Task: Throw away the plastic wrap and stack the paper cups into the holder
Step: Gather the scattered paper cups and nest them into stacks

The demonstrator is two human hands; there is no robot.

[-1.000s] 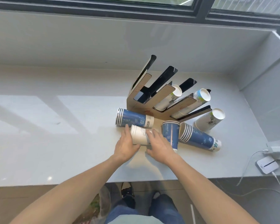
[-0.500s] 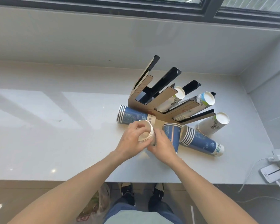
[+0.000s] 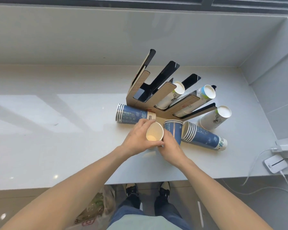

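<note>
Left hand: your left hand (image 3: 137, 138) wraps around the side of a white paper cup stack (image 3: 154, 133), fingers curled over its rim, just in front of the cup holder (image 3: 165, 103).
Right hand: your right hand (image 3: 170, 149) closes on the same stack from the right and below, thumb against its wall.
Held stack: its mouth faces up toward you; the inside looks empty and cream-lit. It sits just above the counter (image 3: 56, 138), close to the holder's front edge.
Cup holder: a cardboard-faced rack with black slots fanning up and back. The two left slots show nothing inside; the next slot holds a white printed cup stack (image 3: 172, 95), and the one right of it holds another stack with a blue-green band (image 3: 204, 92).
Left of holder: a blue cup stack (image 3: 135, 114) lies on its side, touching the holder's front-left corner; the small print on its white base band is too small to read.
In front of holder: a blue cup stack standing mouth-up (image 3: 174, 130), just beside your right hand.
Right of holder: a longer blue stack lying down (image 3: 204, 137), with blue characters on its white end that you cannot make out; behind it a white stack with a dark drawing (image 3: 214, 119) leans against the holder's right side.
Holder writing: reddish marks on the cardboard, unreadable.
Far right of holder: a white charger with cable (image 3: 275, 164) at the counter's edge.
Below counter: a crumpled bag (image 3: 96, 206) by your shoes.
</note>
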